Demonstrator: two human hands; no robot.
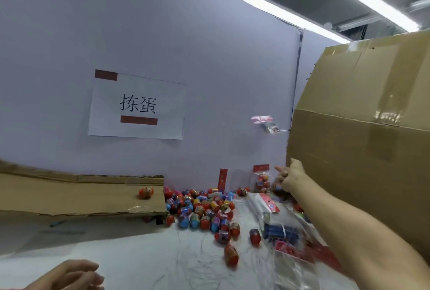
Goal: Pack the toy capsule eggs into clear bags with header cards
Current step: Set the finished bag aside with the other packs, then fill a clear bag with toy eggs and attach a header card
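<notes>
Blurred bagged eggs (266, 125) mid-air, contents unclear.

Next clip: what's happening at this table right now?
A person is packing toy capsule eggs. The right hand is stretched out toward the far wall beside a big cardboard box, and a small filled bag with a pink card shows blurred in mid-air above it, apparently just tossed. The left hand rests open near the front edge, holding nothing. A heap of loose eggs lies on the table, with clear bags at the right and another filled bag against the wall.
</notes>
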